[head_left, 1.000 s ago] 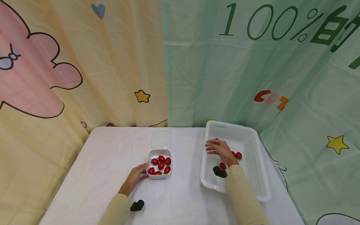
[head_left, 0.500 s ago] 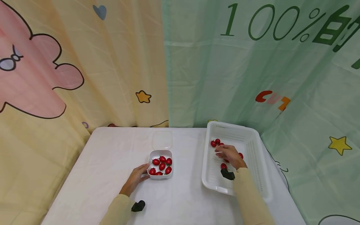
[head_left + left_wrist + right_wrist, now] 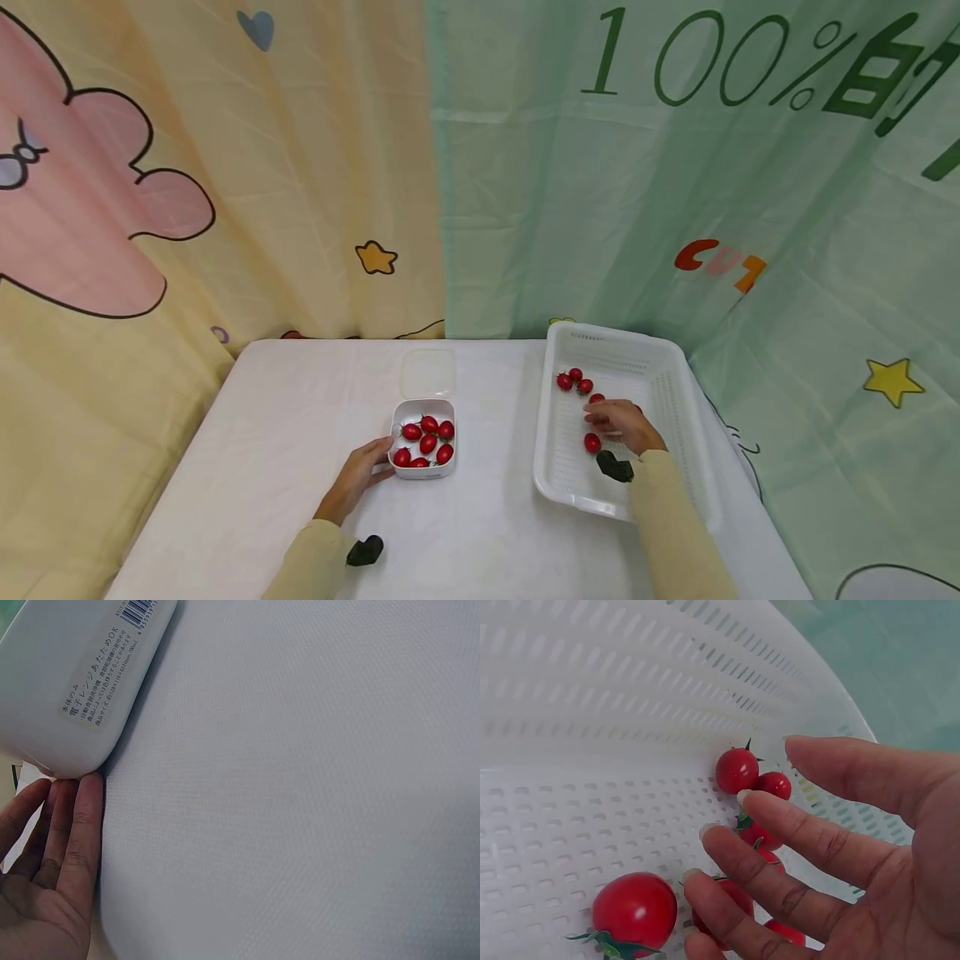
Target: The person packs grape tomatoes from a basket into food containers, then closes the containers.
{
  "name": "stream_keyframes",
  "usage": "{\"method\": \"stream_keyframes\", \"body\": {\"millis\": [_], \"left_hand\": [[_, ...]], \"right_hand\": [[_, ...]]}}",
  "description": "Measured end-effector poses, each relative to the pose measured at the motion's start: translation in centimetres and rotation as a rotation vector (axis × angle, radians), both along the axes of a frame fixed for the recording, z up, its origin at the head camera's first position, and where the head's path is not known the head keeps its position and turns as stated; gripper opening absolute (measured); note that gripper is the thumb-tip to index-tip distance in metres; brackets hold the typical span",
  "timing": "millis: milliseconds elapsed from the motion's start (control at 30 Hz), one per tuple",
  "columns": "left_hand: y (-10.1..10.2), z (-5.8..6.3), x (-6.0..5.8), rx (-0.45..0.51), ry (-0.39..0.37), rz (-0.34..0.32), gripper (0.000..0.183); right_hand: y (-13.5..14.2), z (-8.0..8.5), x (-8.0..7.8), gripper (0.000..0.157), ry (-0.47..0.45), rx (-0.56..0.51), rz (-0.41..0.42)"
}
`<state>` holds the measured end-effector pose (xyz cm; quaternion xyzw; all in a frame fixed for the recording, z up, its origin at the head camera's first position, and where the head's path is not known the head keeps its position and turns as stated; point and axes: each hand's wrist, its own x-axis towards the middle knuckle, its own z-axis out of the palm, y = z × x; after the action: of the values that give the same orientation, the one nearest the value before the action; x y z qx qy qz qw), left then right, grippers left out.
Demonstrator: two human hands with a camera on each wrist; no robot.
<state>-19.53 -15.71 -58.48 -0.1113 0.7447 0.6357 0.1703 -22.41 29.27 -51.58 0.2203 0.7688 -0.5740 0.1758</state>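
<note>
Several cherry tomatoes [image 3: 427,443] lie in a small white square box [image 3: 424,472] left of a large basket. At the box's left side, my left hand [image 3: 356,478] touches it; up close in the left wrist view, straight fingers [image 3: 79,832] meet the box's lower corner [image 3: 82,742]. My right hand [image 3: 628,423] is over the white perforated basket [image 3: 542,446], palm visible in the right wrist view, fingers [image 3: 810,829] spread and loosely bent, pinching nothing. Beneath and beside it lie several tomatoes [image 3: 736,769], some partly hidden by the fingers. A single tomato [image 3: 636,911] lies nearer the camera.
Behind the box lies a translucent lid [image 3: 427,372] on the white-covered table [image 3: 487,533]. Patterned curtains [image 3: 517,208] hang behind and at both sides. The basket's raised walls surround the right hand's working area.
My right hand has moved right and toward me from near the basket's left wall, uncovering tomatoes at the back left. My left hand stays at the box, whose tomatoes look the same.
</note>
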Motion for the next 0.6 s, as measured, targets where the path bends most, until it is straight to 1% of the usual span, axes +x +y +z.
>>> {"method": "stream_keyframes", "body": {"millis": [167, 467, 600], "left_hand": [[-0.1, 0.0, 0.0, 0.005, 0.003, 0.000, 0.063], [-0.2, 0.4, 0.2, 0.006, 0.008, -0.014, 0.064], [-0.1, 0.3, 0.1, 0.005, 0.009, -0.004, 0.062]], "right_hand": [[0.1, 0.0, 0.4, 0.046, -0.042, 0.018, -0.011], [0.3, -0.7, 0.5, 0.045, -0.099, 0.026, 0.054], [0.0, -1.0, 0.5, 0.044, -0.114, 0.024, 0.076]]}}
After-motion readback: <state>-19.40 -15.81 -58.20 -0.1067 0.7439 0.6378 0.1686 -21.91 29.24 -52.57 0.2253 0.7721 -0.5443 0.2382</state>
